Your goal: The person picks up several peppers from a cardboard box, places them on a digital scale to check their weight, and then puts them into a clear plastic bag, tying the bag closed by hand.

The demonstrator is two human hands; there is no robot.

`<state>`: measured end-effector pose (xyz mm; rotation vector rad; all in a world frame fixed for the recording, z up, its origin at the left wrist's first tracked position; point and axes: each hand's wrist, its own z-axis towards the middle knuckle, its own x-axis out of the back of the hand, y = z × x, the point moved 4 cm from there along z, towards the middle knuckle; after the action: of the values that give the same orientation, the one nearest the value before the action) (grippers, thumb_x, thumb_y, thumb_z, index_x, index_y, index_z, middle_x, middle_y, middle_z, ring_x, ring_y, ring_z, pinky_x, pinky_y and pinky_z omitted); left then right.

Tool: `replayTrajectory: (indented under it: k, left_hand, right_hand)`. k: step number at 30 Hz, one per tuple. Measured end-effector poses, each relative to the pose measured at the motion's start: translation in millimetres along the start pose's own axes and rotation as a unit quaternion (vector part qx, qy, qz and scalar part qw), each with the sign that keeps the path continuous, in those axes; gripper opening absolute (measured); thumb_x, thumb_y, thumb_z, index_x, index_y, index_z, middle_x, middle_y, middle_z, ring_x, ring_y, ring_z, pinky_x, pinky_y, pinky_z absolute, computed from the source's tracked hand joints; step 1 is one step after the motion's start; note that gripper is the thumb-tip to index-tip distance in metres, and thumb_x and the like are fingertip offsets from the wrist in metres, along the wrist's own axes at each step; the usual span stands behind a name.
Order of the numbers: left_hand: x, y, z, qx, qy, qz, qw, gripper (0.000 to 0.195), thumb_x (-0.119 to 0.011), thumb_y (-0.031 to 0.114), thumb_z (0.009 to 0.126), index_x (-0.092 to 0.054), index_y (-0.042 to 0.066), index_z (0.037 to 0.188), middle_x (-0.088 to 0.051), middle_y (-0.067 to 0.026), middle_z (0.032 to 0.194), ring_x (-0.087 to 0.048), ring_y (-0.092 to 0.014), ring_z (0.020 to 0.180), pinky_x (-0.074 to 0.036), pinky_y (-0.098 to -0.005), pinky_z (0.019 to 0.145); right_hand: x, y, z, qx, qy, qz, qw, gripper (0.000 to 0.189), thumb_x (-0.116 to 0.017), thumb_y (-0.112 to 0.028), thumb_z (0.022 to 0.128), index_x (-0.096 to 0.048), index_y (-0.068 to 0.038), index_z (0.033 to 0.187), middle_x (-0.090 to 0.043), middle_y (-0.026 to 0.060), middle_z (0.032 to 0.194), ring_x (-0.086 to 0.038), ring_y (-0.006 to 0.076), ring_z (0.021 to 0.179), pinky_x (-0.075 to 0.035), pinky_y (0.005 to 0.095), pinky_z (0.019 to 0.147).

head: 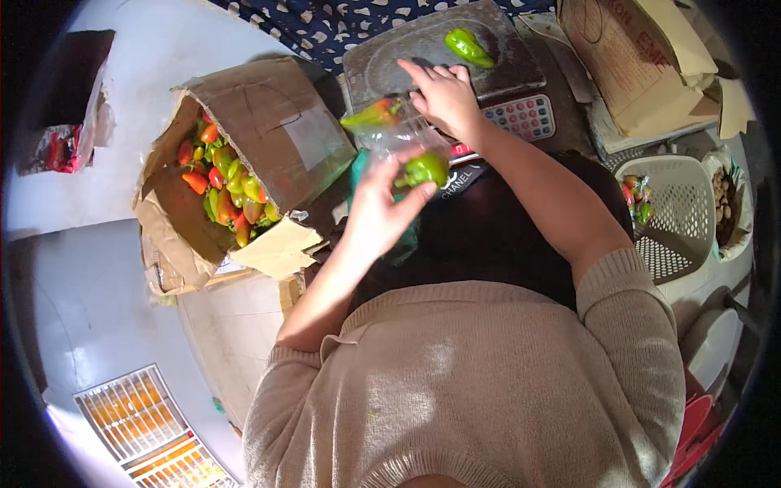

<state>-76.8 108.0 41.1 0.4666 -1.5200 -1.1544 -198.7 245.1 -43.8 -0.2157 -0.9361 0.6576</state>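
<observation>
My left hand [390, 204] grips a green pepper [425, 171] together with a clear plastic bag [390, 140]. A green and orange pepper [372, 114] lies at the bag's upper end, near the scale's front edge. Just right of it, my right hand [442, 97] is over the digital scale [409, 55], index finger stretched out, the other fingers bent; whether it touches the bag cannot be told. Another green pepper [468, 47] rests on the scale's plate. To the left, a cardboard box [274, 122] on its side holds many red, orange and green peppers [226, 177].
At the right stand a perforated plastic basket [677, 183] with a bag of colourful peppers [636, 198], a sack [741, 213] of brown pieces and a cardboard carton [628, 67]. The scale's keypad [521, 118] faces me. Green plastic [406, 241] hangs below my left hand.
</observation>
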Motion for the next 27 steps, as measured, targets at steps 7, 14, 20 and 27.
replayTrajectory:
  k: [7,14,20,27]
  left_hand:
    - [-36,-49,-39,-0.077,-0.123,0.246,0.958,0.051,-0.073,0.011,0.075,-0.055,0.009,0.122,-0.054,-0.0157,0.120,-0.050,-0.036,0.116,-0.042,-0.0439,0.097]
    - [4,-30,-23,-0.110,0.145,0.398,0.899,0.050,-0.072,0.010,0.065,-0.066,0.020,0.113,-0.046,-0.0149,0.105,-0.039,-0.032,0.104,-0.034,-0.0389,0.089]
    - [33,-34,4,-0.098,0.226,0.266,0.932,0.054,-0.065,-0.006,0.066,-0.068,0.018,0.114,-0.040,-0.0097,0.097,-0.038,-0.024,0.091,-0.039,-0.0307,0.080]
    - [44,-34,34,0.030,0.024,-0.030,0.999,0.050,-0.046,-0.012,0.075,-0.064,0.008,0.118,-0.054,-0.0115,0.121,-0.056,-0.017,0.106,-0.043,-0.0246,0.090]
  right_hand:
    - [30,18,9,-0.072,0.013,0.181,0.981,0.044,-0.060,-0.023,0.085,-0.052,-0.014,0.127,-0.065,0.0068,0.100,-0.062,0.0233,0.091,-0.043,0.0376,0.082]
    - [78,-36,-24,-0.129,-0.186,0.404,0.886,0.018,-0.058,-0.016,0.087,-0.063,-0.002,0.096,-0.063,0.0058,0.087,-0.060,0.0122,0.079,-0.048,0.0294,0.074]
    - [89,-126,-88,-0.010,-0.357,0.498,0.790,0.008,-0.062,-0.008,0.084,-0.059,-0.001,0.085,-0.060,0.0096,0.079,-0.060,0.0168,0.073,-0.047,0.0304,0.066]
    - [113,-117,-53,-0.116,-0.264,0.544,0.788,0.013,-0.057,-0.011,0.088,-0.063,-0.002,0.095,-0.064,0.0057,0.086,-0.059,0.0124,0.080,-0.047,0.0281,0.072]
